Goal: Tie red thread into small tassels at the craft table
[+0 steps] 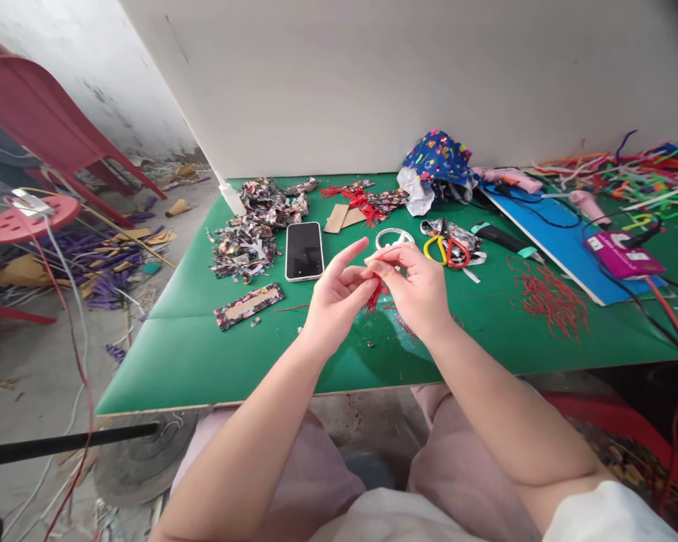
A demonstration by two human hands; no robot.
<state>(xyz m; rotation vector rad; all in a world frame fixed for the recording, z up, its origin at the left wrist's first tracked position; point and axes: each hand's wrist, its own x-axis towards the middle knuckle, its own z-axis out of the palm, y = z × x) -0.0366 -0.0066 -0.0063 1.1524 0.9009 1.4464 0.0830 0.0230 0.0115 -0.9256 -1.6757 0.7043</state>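
Both hands meet above the green table point(192, 354). My left hand point(339, 301) is closed in a pinch on a small red thread tassel point(371, 302), its index finger raised. Pinching at the tassel's top from the other side is my right hand point(418, 290); the fingers hide the exact hold. Loose red threads lie under the hands. Just behind them are white-handled scissors point(394, 236) and scissors with yellow and red handles point(446, 252). To the left lies a patterned fabric strip with a tan card point(248, 305) on it.
A phone point(303, 252) lies beside a heap of dark floral fabric pieces point(254, 226). Toward the right are a utility knife point(505, 241), a red thread pile point(554, 301), a blue board point(548, 233), pink glue guns point(511, 179) and a purple power box point(624, 256) with cables.
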